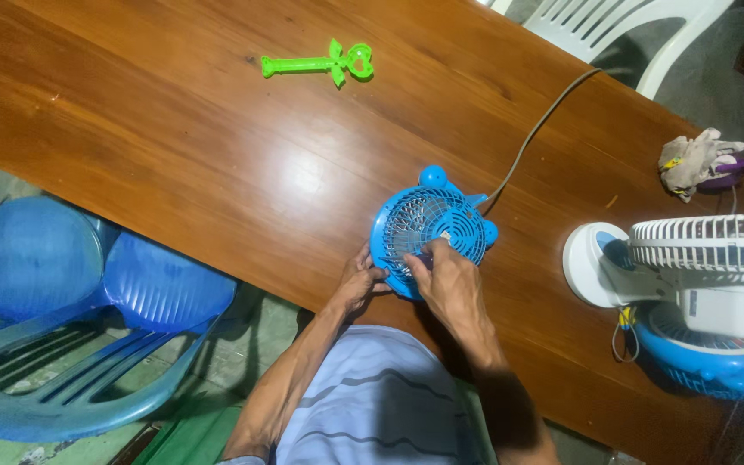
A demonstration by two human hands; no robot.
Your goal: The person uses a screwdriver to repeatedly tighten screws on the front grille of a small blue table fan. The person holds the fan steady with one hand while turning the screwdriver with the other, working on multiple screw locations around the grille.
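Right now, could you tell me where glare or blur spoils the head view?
In the head view, a pale glare patch sits on the wooden table left of the small blue fan; both the left hand and right hand look slightly soft; the lower right corner, below the white fan, falls into shadow.

White fan (708, 258) beyond right edge
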